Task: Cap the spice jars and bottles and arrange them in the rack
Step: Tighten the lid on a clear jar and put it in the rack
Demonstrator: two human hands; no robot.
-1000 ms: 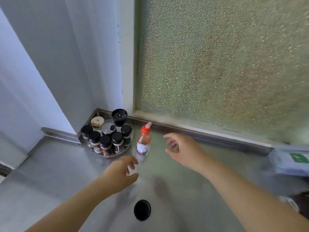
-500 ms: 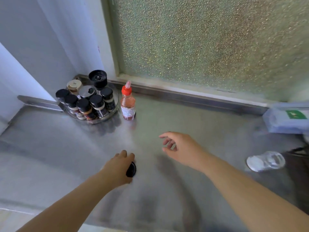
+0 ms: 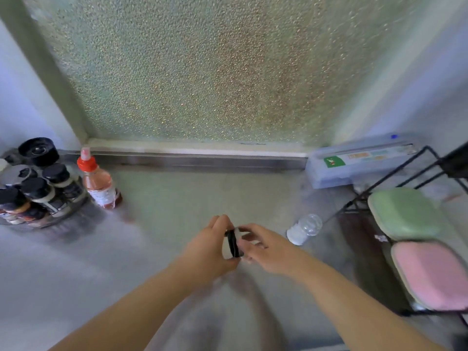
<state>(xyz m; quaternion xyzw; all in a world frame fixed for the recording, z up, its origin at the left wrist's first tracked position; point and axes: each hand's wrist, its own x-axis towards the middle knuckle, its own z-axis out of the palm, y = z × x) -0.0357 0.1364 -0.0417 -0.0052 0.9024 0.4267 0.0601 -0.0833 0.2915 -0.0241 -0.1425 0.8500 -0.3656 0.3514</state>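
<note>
Your left hand (image 3: 210,245) and right hand (image 3: 266,247) meet over the counter (image 3: 164,198), both pinching a black cap (image 3: 233,243). A clear jar (image 3: 304,228) lies on its side nearby. The rack (image 3: 45,220) sits far left, a red-capped bottle (image 3: 100,182) just beside it.

open counter (image 3: 192,198) mid, rack (image 3: 38,214) left, jar (image 3: 304,229) right

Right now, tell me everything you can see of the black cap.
The black cap is a small round lid, plastic by its look, held on edge above the steel counter. The left hand grips it with thumb and fingers; the right hand pinches it from the other side. Its inside is hidden.
</note>
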